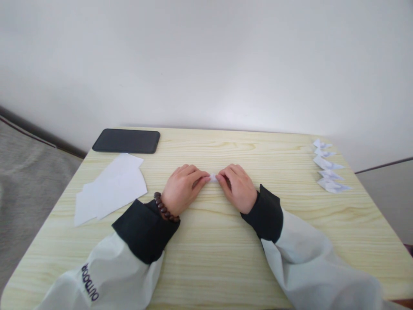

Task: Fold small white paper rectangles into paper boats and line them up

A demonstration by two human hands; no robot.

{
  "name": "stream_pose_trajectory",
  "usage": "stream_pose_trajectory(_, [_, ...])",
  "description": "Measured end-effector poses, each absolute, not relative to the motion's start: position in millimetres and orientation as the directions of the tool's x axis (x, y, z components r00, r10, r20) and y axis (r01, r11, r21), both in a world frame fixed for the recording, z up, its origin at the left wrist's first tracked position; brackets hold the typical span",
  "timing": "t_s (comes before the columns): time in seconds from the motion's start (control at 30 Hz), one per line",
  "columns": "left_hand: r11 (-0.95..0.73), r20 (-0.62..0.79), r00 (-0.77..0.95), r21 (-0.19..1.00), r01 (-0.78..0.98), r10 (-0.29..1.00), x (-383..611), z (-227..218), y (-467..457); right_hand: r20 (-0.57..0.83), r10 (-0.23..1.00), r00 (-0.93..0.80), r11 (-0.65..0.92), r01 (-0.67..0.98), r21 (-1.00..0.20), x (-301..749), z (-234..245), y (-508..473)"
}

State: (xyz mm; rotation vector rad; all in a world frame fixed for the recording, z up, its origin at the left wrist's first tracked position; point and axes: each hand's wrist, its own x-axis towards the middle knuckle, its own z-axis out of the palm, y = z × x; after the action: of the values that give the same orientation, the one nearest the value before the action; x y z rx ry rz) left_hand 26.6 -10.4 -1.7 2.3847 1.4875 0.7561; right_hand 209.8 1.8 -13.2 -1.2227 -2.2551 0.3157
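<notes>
Between my two hands is a small piece of folded white paper (213, 177), mostly covered by the fingers. My left hand (184, 186), with a dark beaded bracelet at the wrist, pinches its left end between thumb and forefinger. The right end is pinched the same way by my right hand (238, 186). Both hands rest low over the middle of the table. Because the fingertips hide much of the paper, its full shape cannot be made out.
Several folded white paper figures (329, 162) stand in a row at the table's right. On the left lie overlapping white paper sheets (112, 186), with a black phone (127, 141) behind them. A white wall (206, 64) rises behind the wood-grain table (213, 267).
</notes>
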Motion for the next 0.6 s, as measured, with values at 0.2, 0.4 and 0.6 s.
stream_pose_trajectory(0.2, [-0.417, 0.328, 0.288, 0.451, 0.789, 0.900, 31.9, -4.1, -12.2, 0.348, 0.824, -0.446, 0.562, 0.719, -0.409, 208.9, -13.1, 0.7])
stream_pose_trajectory(0.4, [-0.398, 0.310, 0.288, 0.391, 0.830, 0.906, 34.6, -4.4, -11.1, 0.355, 0.832, -0.427, 0.548, 0.735, -0.400, 207.7, -15.4, 0.3])
stream_pose_trajectory(0.6, [-0.399, 0.319, 0.291, 0.358, 0.844, 0.902, 36.5, -6.1, -11.2, 0.361, 0.843, -0.399, 0.525, 0.755, -0.392, 205.1, -17.9, -0.4])
